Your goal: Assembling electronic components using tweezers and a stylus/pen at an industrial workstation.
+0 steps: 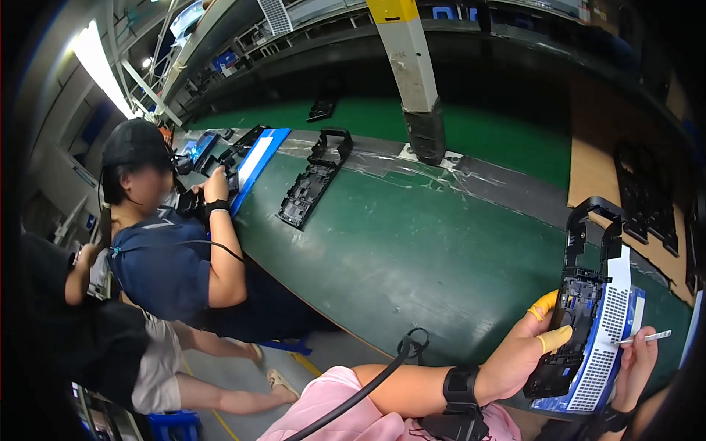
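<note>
Fingers (553, 339) of the left hand (519, 358) are curled around the near left edge of a black frame (575, 316), with yellow finger cots on the thumb and index tip pressing on its face, so it's a proper grip and not just a touch. The frame sits on a blue-and-white panel (612, 345), both tilted up off the green belt (412, 250) at the near right. The right hand (634, 367) cups the panel's right edge from below, and its fingers pinch a thin silvery tool (647, 337) that pokes out to the right. Black bands wrap both wrists, and a black cable (368, 389) runs off the left one over a pink sleeve. Further left on the belt lies another black frame (312, 180), well apart from the hands. At the far left a person in a dark cap and navy shirt (165, 257) works on their own blue panel (254, 162).
</note>
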Available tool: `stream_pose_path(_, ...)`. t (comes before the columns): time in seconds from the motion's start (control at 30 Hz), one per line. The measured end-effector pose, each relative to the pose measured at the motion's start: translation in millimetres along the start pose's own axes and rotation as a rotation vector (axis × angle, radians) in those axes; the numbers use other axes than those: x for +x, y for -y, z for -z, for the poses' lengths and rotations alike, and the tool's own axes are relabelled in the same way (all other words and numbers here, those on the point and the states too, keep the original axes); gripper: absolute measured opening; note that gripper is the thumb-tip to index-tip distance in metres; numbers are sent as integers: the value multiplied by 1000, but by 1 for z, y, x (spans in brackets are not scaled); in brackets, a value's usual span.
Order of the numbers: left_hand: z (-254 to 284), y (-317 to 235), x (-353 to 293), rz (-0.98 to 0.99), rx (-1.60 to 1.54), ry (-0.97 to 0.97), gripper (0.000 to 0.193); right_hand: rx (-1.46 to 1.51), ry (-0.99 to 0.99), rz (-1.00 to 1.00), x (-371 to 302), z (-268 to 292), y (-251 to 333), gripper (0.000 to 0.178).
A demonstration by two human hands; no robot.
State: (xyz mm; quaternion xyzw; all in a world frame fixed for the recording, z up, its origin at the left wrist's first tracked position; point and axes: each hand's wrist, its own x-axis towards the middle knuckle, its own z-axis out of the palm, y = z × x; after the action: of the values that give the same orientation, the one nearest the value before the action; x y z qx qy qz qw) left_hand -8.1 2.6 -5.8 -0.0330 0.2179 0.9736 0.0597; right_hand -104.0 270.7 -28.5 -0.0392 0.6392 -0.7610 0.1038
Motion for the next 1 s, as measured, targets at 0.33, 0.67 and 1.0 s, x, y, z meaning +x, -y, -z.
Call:
stream_pose_path(0.33, -2, -19, -3, -76, 41, -120, 43, 161, -38, 141, -36, -148, 41, 16)
stream_pose_path(0.67, -8, -10, -2, -79, 52, -83, 45, 166, 18, 190, -32, -152, 20, 17)
stream_pose_path(1.0, -5, -10, 0, -94, 69, -83, 47, 162, 35, 180, -27, -152, 18, 16)
